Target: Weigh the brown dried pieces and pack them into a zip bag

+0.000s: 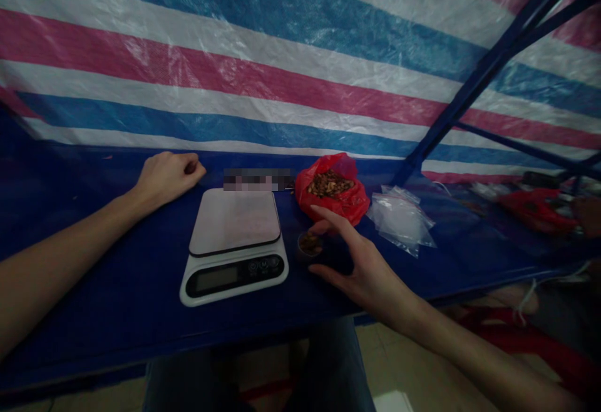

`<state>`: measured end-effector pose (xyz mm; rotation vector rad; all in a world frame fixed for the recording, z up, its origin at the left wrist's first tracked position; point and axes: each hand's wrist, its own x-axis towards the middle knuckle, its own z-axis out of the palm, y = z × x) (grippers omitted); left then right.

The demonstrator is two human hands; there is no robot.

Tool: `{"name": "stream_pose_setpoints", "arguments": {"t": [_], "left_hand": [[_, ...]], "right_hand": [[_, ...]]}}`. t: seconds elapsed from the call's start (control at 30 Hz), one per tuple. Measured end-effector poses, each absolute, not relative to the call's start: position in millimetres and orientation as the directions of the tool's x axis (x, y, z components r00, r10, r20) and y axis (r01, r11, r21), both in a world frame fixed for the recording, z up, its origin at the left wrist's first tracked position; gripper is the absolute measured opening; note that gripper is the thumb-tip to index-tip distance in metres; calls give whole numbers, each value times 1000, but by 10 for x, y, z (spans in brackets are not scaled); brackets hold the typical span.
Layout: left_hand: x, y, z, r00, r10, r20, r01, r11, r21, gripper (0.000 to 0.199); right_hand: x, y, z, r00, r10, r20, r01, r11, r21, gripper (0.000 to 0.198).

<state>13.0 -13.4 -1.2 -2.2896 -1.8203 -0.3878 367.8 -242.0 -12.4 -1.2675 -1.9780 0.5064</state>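
My left hand (168,174) rests on the blue table left of a white kitchen scale (237,218), its fingers curled in, with a dark hollow between thumb and forefinger. Nothing lies on the scale's plate, and its display looks blank. My right hand (357,255) is open, with thumb and forefinger spread at the right side of a small cup (310,245). Brown pieces are inside the cup; whether a fingertip touches it I cannot tell. Just behind stands an open red plastic bag (347,202), holding many small brown dried pieces (328,183).
Clear zip bags (404,218) lie in a stack right of the red bag. Behind the table (117,287) hangs a striped tarp (235,74). A blue metal frame (462,96) slants up at the right, where another red bag (535,208) and a person's hand (586,215) show dimly.
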Motion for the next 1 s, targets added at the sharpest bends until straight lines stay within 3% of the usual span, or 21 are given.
{"name": "stream_pose_setpoints", "arguments": {"t": [0.33, 0.5, 0.67, 0.87, 1.0], "left_hand": [[148, -160, 19, 213, 927, 307, 977, -212, -38, 36], [127, -135, -10, 215, 921, 325, 975, -222, -16, 35], [120, -135, -13, 218, 922, 319, 973, -232, 4, 34], [133, -149, 7, 236, 918, 320, 969, -246, -9, 35], [153, -157, 18, 218, 927, 306, 974, -226, -10, 36]], "right_hand": [[3495, -2185, -53, -198, 885, 422, 638, 443, -630, 39], [3483, -2178, -38, -237, 867, 439, 714, 462, -526, 33], [3505, -2173, -44, -260, 854, 451, 712, 485, -507, 28], [3570, -2404, 75, -228, 793, 566, 730, 523, -439, 22], [3616, -2591, 89, -260, 840, 476, 820, 452, -350, 12]]}}
